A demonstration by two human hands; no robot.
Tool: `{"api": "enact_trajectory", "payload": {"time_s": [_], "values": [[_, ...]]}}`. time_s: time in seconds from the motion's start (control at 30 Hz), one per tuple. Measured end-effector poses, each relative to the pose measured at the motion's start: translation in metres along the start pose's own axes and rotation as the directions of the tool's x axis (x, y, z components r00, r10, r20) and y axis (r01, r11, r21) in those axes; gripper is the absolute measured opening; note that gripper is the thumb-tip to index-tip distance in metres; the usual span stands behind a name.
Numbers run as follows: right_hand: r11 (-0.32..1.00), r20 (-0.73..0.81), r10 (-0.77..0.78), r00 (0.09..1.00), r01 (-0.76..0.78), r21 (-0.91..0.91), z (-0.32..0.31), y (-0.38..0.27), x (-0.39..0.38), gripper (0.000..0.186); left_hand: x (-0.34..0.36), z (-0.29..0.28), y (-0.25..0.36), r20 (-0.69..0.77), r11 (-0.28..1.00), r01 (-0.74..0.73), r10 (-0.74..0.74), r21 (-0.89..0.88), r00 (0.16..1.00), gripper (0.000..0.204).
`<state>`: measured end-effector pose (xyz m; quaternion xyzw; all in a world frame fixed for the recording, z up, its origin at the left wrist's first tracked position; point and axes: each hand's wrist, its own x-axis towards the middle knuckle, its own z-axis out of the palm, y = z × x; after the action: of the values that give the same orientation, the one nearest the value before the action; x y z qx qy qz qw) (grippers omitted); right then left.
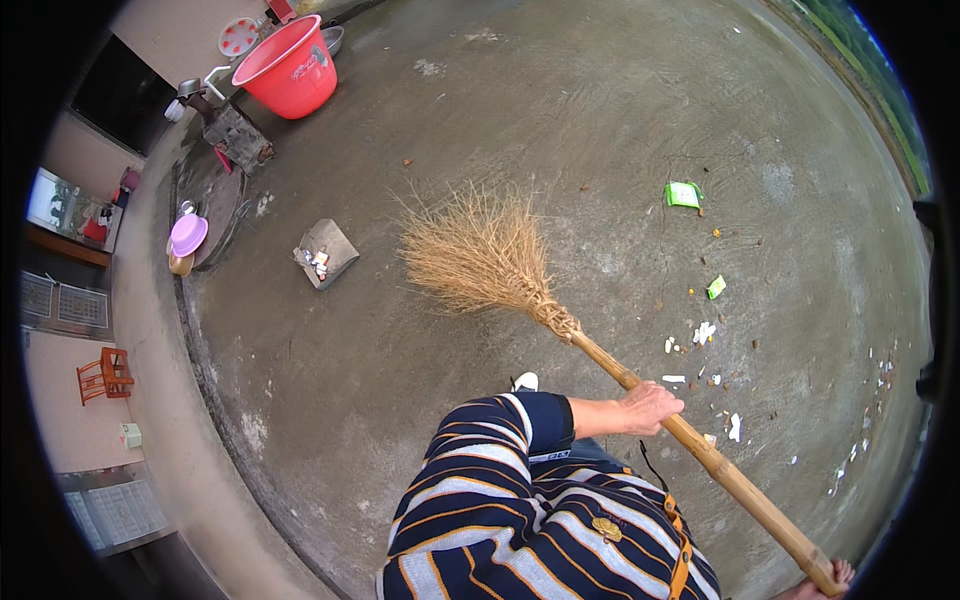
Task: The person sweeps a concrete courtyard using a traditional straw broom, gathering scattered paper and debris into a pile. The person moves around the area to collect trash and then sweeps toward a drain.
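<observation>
My left hand (650, 407) is closed around the middle of a broom's (480, 250) thick bamboo handle. At the lower right rim, my right hand (838, 578), partly cut off, is wrapped round the handle's far end. The broom slants across my front, its straw bristles fanned out toward the upper left, over the concrete. Left of the bristles lies a grey dustpan (335, 245) with small white and coloured scraps in it. To the right of the handle, white scraps (704, 332) and green wrappers (684, 194) are scattered about.
A large red tub (290, 70) stands at the upper left, near a blocky stove-like stand (236, 135). Below them is a purple basin (189, 235). A wooden chair (105, 376) sits by the wall on the left. Grass (880, 90) borders the concrete at the far right.
</observation>
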<state>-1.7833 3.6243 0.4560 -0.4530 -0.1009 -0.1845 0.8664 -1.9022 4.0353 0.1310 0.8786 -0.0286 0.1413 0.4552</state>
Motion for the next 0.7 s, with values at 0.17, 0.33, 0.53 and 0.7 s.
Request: {"api": "enact_trajectory", "payload": {"time_s": [0.17, 0.33, 0.53, 0.7], "values": [[0.816, 0.514, 0.397, 0.761, -0.549, 0.181, 0.077, 0.148, -0.006, 0.015, -0.115, -0.039, -0.029, -0.278, 0.911, 0.385, -0.335, 0.147, 0.900, 0.015], [0.627, 0.605, 0.700, 0.380, -0.732, -0.266, 0.179, 0.247, -0.133, 0.025, -0.270, -0.067, -0.061, -0.479, 0.572, 0.806, -0.670, 0.152, 0.567, 0.016], [0.524, 0.662, 0.727, 0.181, -0.769, -0.365, 0.194, 0.275, -0.174, 0.022, -0.315, -0.052, -0.083, -0.250, 0.333, 0.920, -0.891, 0.208, 0.379, 0.013], [0.739, 0.575, 0.615, 0.540, -0.649, -0.182, 0.114, 0.190, -0.069, 0.022, -0.177, 0.006, -0.067, 0.039, 0.645, 0.729, -0.754, 0.228, 0.655, 0.023]]}}
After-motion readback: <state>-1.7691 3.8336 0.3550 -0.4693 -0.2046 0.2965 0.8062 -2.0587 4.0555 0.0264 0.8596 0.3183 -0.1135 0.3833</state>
